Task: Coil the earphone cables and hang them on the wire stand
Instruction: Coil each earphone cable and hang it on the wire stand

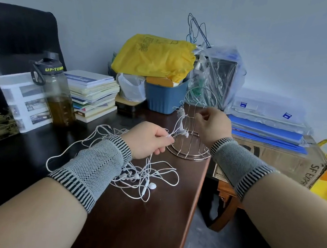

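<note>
A dark wooden desk (146, 224) stands against a grey wall. Near its right edge stands the wire stand (190, 139). Left of the stand, the left hand (148, 140) pinches white earphone cables (148, 175); the right hand (212, 125), fingers curled, pinches at the stand's top.

wire stand (191, 136) sits at the desk (140, 220) right edge, 12 o'clock from the loose cable tangle (142, 174). one coiled cable (181, 122) hangs on the stand's left side. left hand (149, 140) at stand's 9 o'clock, over the tangle; right hand (212, 125) at its 2 o'clock. bin (164, 98) behind stand at 11, book stack (94, 94) at 10, bottle (57, 92) left of the books. cardboard box (290, 160) off-desk at 3 o'clock.
</note>
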### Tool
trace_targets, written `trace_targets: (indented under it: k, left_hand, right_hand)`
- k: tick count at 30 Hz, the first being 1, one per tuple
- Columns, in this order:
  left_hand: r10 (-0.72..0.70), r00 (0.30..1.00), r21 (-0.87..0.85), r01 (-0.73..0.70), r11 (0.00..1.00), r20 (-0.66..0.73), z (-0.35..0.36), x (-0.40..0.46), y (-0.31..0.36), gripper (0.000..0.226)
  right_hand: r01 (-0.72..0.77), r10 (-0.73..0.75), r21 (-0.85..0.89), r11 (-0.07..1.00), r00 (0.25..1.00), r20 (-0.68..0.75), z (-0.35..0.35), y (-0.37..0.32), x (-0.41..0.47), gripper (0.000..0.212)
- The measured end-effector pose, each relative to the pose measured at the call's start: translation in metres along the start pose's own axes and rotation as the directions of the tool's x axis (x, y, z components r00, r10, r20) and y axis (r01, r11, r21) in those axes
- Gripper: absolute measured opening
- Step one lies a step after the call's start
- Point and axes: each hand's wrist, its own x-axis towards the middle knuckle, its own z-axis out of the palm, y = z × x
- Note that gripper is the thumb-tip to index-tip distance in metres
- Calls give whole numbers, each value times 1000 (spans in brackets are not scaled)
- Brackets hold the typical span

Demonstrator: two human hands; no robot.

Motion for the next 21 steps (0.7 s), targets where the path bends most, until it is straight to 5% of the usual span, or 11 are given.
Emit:
trace_targets:
  k: [3, 5, 8, 12, 17, 21]
  left_hand:
    - [-4, 1000, 4, 4, 1000, 11, 8, 1, 1, 27]
    - [-5, 1000, 2, 5, 1000, 25, 13, -1, 1, 30]
    - [-36, 999, -55, 38, 998, 36, 16, -6, 3, 29]
    - [-193, 980, -281, 199, 939, 48, 4, -13, -1, 22]
    - [-137, 991, -42, 137, 990, -7, -9, -21, -18, 21]
    - [-108, 992, -61, 104, 993, -68, -8, -22, -22, 26]
  right_hand:
    - [-329, 210, 422, 845, 929, 305, 11, -3, -27, 46]
    - [-425, 206, 455, 782, 866, 455, 22, -6, -40, 43]
    - [-418, 184, 489, 766, 871, 456, 32, -12, -45, 33]
    - [-522, 270, 614, 592, 846, 459, 27, -12, -43, 34]
    - [-571, 258, 675, 467, 818, 514, 16, -10, -46, 35]
    - [-599, 206, 665, 446, 792, 575, 15, -11, -52, 31]
